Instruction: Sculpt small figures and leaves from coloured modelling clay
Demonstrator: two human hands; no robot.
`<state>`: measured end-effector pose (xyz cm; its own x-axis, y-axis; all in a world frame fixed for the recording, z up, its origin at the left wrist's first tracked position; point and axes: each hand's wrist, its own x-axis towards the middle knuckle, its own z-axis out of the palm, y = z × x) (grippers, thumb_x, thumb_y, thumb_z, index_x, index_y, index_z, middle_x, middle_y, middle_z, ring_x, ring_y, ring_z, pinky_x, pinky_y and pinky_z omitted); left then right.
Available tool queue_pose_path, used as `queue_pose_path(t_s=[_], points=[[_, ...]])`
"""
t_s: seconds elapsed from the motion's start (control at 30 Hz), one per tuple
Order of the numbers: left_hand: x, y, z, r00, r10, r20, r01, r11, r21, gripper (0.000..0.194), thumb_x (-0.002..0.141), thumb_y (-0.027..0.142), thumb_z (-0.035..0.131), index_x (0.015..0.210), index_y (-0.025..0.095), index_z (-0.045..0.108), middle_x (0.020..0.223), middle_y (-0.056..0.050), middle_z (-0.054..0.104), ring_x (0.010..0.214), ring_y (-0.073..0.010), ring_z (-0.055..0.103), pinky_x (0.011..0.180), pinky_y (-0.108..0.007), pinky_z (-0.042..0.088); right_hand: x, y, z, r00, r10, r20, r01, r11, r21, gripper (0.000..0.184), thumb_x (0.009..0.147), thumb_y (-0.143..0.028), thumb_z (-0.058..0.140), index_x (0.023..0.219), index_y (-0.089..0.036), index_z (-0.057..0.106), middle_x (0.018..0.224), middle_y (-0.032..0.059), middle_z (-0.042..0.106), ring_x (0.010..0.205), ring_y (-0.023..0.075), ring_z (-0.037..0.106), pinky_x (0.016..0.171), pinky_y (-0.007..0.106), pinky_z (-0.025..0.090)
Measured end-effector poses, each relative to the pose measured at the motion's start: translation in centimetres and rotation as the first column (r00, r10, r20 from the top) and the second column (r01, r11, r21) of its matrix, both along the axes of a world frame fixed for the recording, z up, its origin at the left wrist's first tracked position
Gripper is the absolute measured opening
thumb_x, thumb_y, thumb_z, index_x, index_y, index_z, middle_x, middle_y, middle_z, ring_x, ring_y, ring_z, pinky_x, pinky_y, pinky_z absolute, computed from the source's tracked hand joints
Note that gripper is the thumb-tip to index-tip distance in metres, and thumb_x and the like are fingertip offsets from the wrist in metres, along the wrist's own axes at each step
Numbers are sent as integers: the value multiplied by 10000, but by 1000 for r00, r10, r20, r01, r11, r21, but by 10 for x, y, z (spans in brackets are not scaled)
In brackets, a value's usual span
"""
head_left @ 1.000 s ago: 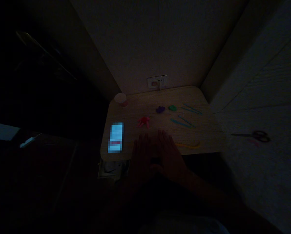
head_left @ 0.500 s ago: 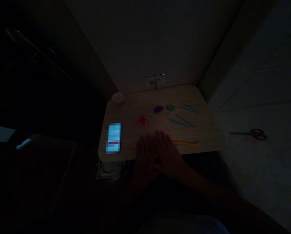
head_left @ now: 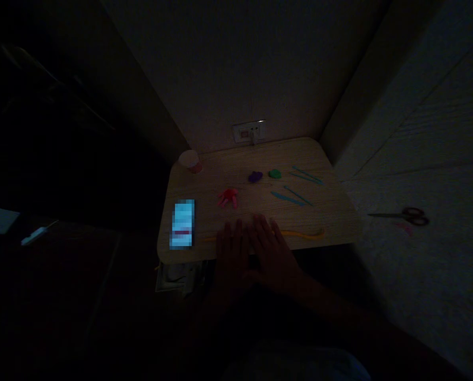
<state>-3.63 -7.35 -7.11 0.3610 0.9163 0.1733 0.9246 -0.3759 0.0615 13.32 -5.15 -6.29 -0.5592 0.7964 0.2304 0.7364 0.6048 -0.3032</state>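
Note:
Both palms lie flat over a long thin roll of orange modelling clay near the front edge of the wooden table. My left hand has its fingers stretched out over the roll's left part. Beside it, my right hand is also flat, fingers extended, covering the middle. The roll's ends stick out on both sides, the right end curving. Just beyond the hands sits a red and pink clay figure with leg-like strands. Further back are a purple clay lump and a green clay lump.
Several thin blue modelling tools lie at the right of the table. A lit phone is at the left, a tub at the back left corner. Scissors lie on the pale surface to the right. A wall socket is behind.
My hands have shifted slightly forward and back over the orange roll, which shows more on the left than a second ago. The whole view has drifted a little; other things stay put.

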Motion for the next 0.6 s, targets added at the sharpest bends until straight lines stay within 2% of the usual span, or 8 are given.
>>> queue_pose_path(t_s=[0.2, 0.43, 0.6], points=[[5, 13, 10, 999, 45, 28, -45, 999, -19, 911, 883, 397, 576, 1673, 98, 236, 1743, -196, 237, 1611, -475, 135, 1256, -677, 173, -6, 24, 1, 998, -64, 10, 64, 998, -8, 981, 957, -735, 513, 1627, -37, 347, 1741, 278, 133, 1623, 459, 58, 1263, 682, 152], [0, -6, 9, 1000, 1, 29, 0, 999, -37, 962, 877, 452, 590, 1683, 107, 194, 1752, -198, 202, 1608, -491, 123, 1251, -690, 160, 4, 1, -2, 1000, -20, 11, 20, 1000, -1, 1061, 920, -778, 534, 1647, -40, 304, 1745, 270, 108, 1629, 441, 49, 1282, 633, 158], [6, 15, 13, 998, 66, 24, -65, 997, -41, 920, 869, 405, 609, 1674, 134, 257, 1758, -180, 195, 1602, -508, 123, 1249, -707, 150, -3, 27, 1, 996, -91, 27, 92, 996, -23, 972, 954, -740, 522, 1625, -53, 368, 1731, 277, 175, 1616, 473, 94, 1266, 670, 153]])
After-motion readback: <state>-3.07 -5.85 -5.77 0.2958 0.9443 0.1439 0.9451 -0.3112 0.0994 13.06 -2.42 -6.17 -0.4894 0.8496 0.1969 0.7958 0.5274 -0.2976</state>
